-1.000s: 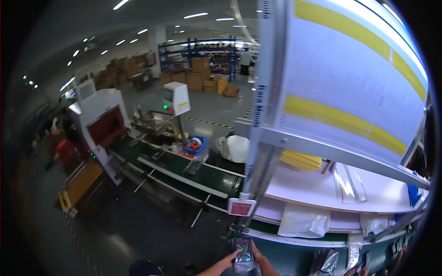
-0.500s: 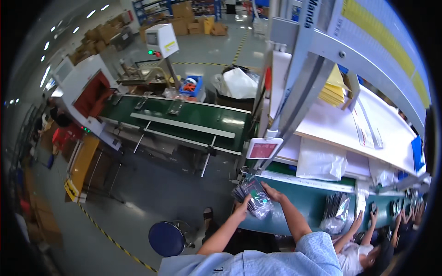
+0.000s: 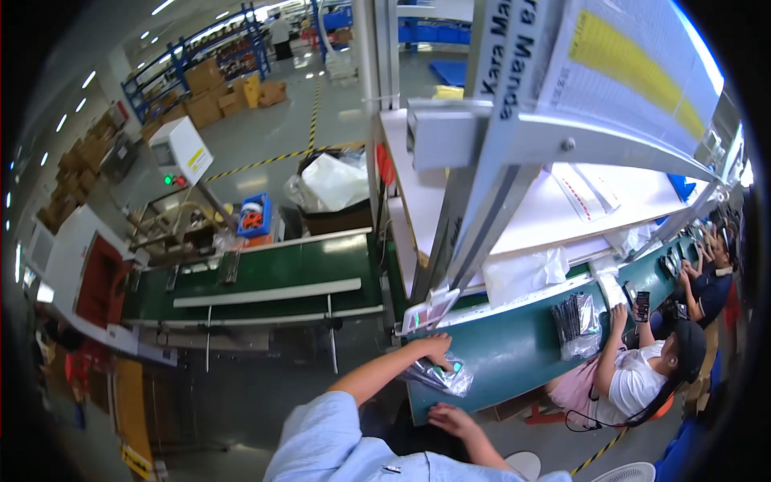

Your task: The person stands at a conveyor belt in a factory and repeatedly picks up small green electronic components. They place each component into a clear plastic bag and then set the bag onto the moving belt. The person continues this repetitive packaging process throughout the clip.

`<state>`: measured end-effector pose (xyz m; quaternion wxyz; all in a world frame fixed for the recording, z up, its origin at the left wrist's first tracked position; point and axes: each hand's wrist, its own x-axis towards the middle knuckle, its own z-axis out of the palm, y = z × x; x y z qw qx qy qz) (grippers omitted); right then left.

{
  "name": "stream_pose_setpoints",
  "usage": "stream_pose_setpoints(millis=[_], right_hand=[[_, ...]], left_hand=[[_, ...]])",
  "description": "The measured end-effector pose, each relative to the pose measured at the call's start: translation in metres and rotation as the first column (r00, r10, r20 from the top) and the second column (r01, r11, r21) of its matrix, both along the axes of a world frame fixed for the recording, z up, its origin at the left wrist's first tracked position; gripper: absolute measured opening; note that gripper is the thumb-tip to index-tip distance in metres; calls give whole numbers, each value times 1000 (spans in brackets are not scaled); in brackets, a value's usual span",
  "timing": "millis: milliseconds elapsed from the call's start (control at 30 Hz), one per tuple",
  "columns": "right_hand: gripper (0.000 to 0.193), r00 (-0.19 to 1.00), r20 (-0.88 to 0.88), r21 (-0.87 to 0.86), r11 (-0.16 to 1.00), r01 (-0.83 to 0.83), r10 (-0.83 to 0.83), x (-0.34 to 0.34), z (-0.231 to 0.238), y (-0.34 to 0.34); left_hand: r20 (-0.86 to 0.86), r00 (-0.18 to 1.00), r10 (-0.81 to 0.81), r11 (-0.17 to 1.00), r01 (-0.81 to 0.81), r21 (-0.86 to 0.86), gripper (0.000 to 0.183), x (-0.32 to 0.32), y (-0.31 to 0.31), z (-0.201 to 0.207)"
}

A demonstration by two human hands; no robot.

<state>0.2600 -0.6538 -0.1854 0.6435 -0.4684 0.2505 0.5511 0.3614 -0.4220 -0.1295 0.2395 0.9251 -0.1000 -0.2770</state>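
A bundle of clear plastic bags with dark flat items inside (image 3: 451,381) lies at the near left end of the green belt table (image 3: 514,359). My left hand (image 3: 436,350) reaches over it from the left, fingers bent down onto its upper side and gripping it. Just in front of the table edge, my right hand (image 3: 452,419) hangs apart from the bundle with loosely bent fingers and nothing visible in it. Farther right on the belt stands another bundle of bagged dark items (image 3: 577,325).
A co-worker in a white top (image 3: 642,381) sits at the right, holding a dark device (image 3: 642,305). A metal post (image 3: 474,233) and small framed sign (image 3: 430,312) rise behind my hands. Another green conveyor (image 3: 281,273) runs left to a white machine (image 3: 76,273). A white shelf (image 3: 514,217) stands behind.
My view has turned right. The bundle, held between both hands before, now rests on the belt under my left hand. My right hand has let go and drawn back toward me.
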Motion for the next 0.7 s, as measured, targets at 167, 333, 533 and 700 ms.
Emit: stream_pose_setpoints(millis=[167,333,533,700], right_hand=[[20,947,-197,226,929,294,-252,-11,-66,69],[37,889,-175,245,855,457,-424,0,-81,49],[44,881,-77,129,872,473,-467,28,-53,67],[40,913,50,53,914,402,-404,31,-19,92]], left_hand=[[-530,796,-293,926,374,49,76,37,6,-5],[-724,634,-272,960,130,-248,68,25,1,-31],[-895,388,-219,811,-438,-388,59,-9,24,-33],[-910,364,-199,426,-804,-414,59,-62,36,-43]])
